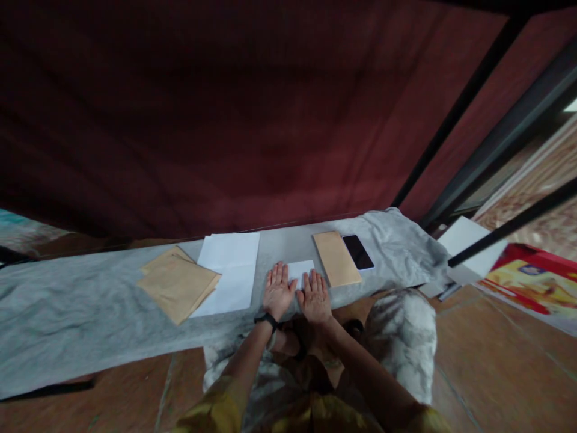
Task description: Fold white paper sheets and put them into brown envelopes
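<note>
A small white sheet of paper, probably folded, lies on the grey cloth in front of me, partly hidden by my hands. My left hand is laid flat at its left side with the fingers stretched out. On its right side rests my right hand, also flat, fingers spread a little. To the right of the paper is a brown envelope. Larger white sheets lie to the left, with several brown envelopes overlapping their edge.
A dark-screened phone lies beside the right envelope. Grey cloth covers the long narrow surface, bunched at the right end. A dark red curtain hangs behind. At the right are a white box, a red and yellow box and black poles.
</note>
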The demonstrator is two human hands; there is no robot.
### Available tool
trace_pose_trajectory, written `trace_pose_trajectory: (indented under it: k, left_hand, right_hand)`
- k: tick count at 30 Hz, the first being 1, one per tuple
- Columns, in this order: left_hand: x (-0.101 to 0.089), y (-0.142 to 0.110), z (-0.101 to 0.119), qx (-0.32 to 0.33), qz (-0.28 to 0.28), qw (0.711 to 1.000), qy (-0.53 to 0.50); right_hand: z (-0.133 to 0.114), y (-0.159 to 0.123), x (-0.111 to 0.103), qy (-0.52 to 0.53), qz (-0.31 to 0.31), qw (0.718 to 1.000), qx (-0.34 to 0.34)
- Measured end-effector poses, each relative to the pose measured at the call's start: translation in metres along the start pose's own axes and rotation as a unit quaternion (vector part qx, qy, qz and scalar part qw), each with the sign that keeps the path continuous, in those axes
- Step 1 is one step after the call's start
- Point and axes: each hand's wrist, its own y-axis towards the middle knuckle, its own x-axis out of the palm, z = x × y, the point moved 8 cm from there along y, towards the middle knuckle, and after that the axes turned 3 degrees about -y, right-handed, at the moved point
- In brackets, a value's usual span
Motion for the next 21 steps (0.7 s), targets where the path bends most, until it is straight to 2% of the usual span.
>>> trace_pose_trajectory:
  k: [8, 13, 16, 21]
  left_hand:
    - [-0.002, -0.001, 0.003, 0.002, -0.009, 0.997, 0.070]
    - [-0.005, 0.000, 0.004, 0.003, -0.016, 0.997, 0.070]
    - [-0.012, 0.010, 0.002, -0.021, -0.037, 0.999, 0.018]
    - [-0.024, 0.042, -0.010, -0.104, -0.075, 0.979, -0.157]
  right_hand:
    - [-0.001, -0.003, 0.000, -0.019, 0.063, 0.997, -0.033]
    - [0.010, -0.009, -0.010, -0.023, 0.040, 0.994, -0.096]
    - [0.013, -0.014, -0.014, -0.018, 0.026, 0.991, -0.128]
    - [0.014, -0.011, -0.016, -0.009, 0.020, 0.994, -0.104]
